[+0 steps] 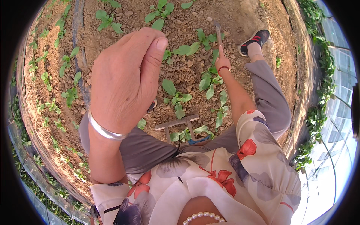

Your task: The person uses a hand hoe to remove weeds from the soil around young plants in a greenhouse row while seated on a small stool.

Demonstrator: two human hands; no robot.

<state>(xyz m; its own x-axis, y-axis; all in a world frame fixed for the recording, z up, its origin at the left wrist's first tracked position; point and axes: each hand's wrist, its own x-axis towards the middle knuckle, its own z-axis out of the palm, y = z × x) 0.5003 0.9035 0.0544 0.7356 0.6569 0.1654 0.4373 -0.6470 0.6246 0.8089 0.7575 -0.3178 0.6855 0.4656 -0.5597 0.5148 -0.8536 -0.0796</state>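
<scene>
My left hand (pixel 126 76) is raised close to the camera, its back towards me and a silver bangle on the wrist. Its fingers are curled in with the thumb against them; the fingertips are hidden and no object shows in it. Lower and farther off, my right hand (pixel 222 62) grips the handle of a short hand tool (pixel 218 33), index finger stretched along it. The tool's dark metal end points away over the soil, its exact shape unclear. Leafy seedlings (pixel 206 80) grow right beside that hand, and another seedling (pixel 177 98) stands between my legs.
Crumbly brown soil (pixel 191 70) with small stones spreads before me. A dark strip, perhaps a drip hose (pixel 78 56), runs along the left. A low wooden frame (pixel 177 122) lies between my thighs. My shoe (pixel 254 42) rests at right. Vines (pixel 320 112) line clear sheeting.
</scene>
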